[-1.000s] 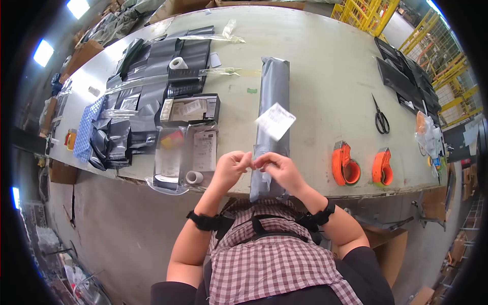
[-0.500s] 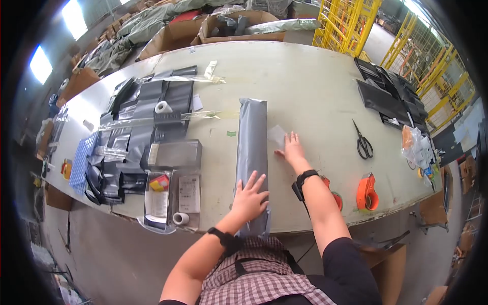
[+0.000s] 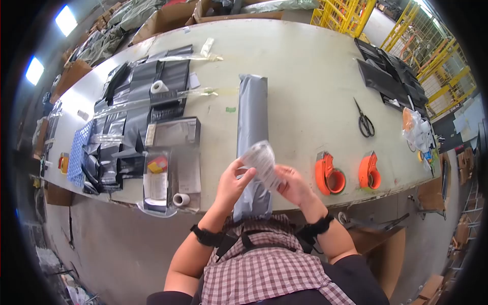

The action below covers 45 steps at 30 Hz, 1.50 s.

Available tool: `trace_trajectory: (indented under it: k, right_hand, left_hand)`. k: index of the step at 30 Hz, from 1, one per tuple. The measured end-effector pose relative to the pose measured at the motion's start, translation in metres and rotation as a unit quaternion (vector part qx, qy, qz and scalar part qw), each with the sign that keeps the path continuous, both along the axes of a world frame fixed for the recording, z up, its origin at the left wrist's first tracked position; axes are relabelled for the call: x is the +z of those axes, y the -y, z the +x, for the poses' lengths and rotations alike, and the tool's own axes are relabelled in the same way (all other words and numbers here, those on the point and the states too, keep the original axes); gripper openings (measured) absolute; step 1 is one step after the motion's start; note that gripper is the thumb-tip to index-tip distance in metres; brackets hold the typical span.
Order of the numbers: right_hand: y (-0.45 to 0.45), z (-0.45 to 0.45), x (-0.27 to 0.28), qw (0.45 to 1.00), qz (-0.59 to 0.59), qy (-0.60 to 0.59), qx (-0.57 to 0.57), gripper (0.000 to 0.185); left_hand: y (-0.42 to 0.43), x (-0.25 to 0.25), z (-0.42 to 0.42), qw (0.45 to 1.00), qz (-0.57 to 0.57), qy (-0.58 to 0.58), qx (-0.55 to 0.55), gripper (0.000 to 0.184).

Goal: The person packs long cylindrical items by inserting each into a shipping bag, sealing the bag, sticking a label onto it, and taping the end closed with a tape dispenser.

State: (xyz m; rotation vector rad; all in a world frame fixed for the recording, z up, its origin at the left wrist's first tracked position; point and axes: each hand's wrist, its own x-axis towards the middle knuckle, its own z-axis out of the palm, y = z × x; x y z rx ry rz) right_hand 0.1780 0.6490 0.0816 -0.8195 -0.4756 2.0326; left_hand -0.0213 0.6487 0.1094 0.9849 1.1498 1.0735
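Observation:
A long grey wrapped package (image 3: 252,112) lies lengthwise on the table, its near end by the checkered apron. Above its near half I hold up a small printed label (image 3: 260,158), tilted and slightly curled. My left hand (image 3: 232,184) pinches the label's left edge between thumb and fingers. On the label's lower right side, my right hand (image 3: 296,187) is closed with thumb and fingertips. The print is too blurred to read. Part of the package is hidden behind the label and both hands.
Two orange tape dispensers (image 3: 329,174) and black scissors (image 3: 364,124) lie to the right. Grey plastic bags (image 3: 140,91) cover the table's left, near a clear box (image 3: 173,133) and a small roll (image 3: 181,199). More dark bags (image 3: 389,81) lie far right, before yellow racks (image 3: 343,18).
My right hand has brought the label from the table to above the package. My left hand has lifted off the package and taken the label's other side. The view has tilted down.

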Motion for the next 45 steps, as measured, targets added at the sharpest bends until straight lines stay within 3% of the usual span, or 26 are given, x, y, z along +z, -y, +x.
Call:
trace_trajectory:
  k: [2, 5, 6, 9, 10, 14, 26, 29, 31, 33, 35, 36, 38, 39, 40, 43, 45]
  right_hand:
    - [0.030, -0.015, 0.002, 0.997, -0.005, -0.016, 0.074, 0.036]
    - [0.041, -0.016, -0.004, 0.960, 0.129, 0.198, 0.150, 0.042]
    - [0.043, -0.025, 0.021, 0.945, 0.159, 0.244, 0.149, 0.037]
    - [0.041, -0.030, 0.013, 0.900, 0.223, 0.369, 0.063, 0.025]
    - [0.038, -0.033, 0.029, 0.906, 0.225, 0.359, -0.014, 0.019]
    - [0.031, -0.030, 0.049, 0.899, 0.234, 0.366, -0.057, 0.023]
    - [0.031, -0.043, 0.043, 0.861, 0.302, 0.405, -0.060, 0.020]
    - [0.031, -0.043, 0.048, 0.873, 0.262, 0.411, -0.038, 0.023]
    - [0.022, -0.055, 0.034, 0.637, 0.432, 0.608, -0.195, 0.022]
    - [0.023, -0.056, 0.033, 0.527, 0.520, 0.639, -0.209, 0.020]
    - [0.043, -0.047, 0.056, 0.605, 0.563, 0.555, -0.091, 0.018]
    - [0.055, -0.048, 0.067, 0.729, 0.448, 0.518, 0.008, 0.015]
    - [0.057, -0.051, 0.066, 0.811, 0.359, 0.460, 0.032, 0.015]
    - [0.056, -0.051, 0.065, 0.846, 0.313, 0.429, 0.043, 0.015]
    - [0.052, -0.049, 0.050, 0.847, 0.343, 0.405, 0.017, 0.016]
    - [0.043, -0.037, 0.041, 0.949, 0.134, 0.262, 0.114, 0.014]
    - [0.029, -0.008, 0.035, 0.967, 0.047, 0.213, 0.129, 0.014]
  left_hand:
    - [0.008, -0.004, -0.005, 0.999, -0.024, -0.038, -0.022, 0.028]
    - [0.017, -0.001, -0.008, 0.994, -0.001, -0.111, -0.014, 0.020]
    - [0.020, 0.005, -0.011, 0.993, -0.002, -0.113, -0.024, 0.020]
    - [0.036, 0.005, -0.023, 0.997, -0.060, -0.034, -0.045, 0.020]
    - [0.038, 0.005, -0.028, 0.995, -0.082, 0.008, -0.049, 0.020]
    - [0.057, 0.011, -0.045, 0.983, -0.142, 0.036, -0.108, 0.017]
    - [0.064, 0.015, -0.042, 0.985, -0.134, 0.086, -0.062, 0.014]
    - [0.065, 0.013, -0.041, 0.985, -0.129, 0.095, -0.061, 0.013]
    - [0.065, 0.016, -0.040, 0.986, -0.127, 0.091, -0.065, 0.013]
    - [0.066, 0.017, -0.038, 0.986, -0.122, 0.087, -0.066, 0.012]
    - [0.066, 0.017, -0.035, 0.988, -0.111, 0.087, -0.062, 0.012]
    - [0.066, 0.017, -0.034, 0.988, -0.107, 0.095, -0.063, 0.013]
    - [0.064, 0.018, -0.029, 0.987, -0.098, 0.109, -0.068, 0.013]
    - [0.063, 0.018, -0.028, 0.988, -0.095, 0.096, -0.071, 0.013]
    - [0.062, 0.017, -0.027, 0.990, -0.091, 0.082, -0.072, 0.013]
    - [0.067, 0.008, -0.034, 0.995, -0.070, -0.005, -0.075, 0.012]
    - [0.081, -0.010, -0.051, 0.995, -0.080, -0.031, -0.042, 0.010]
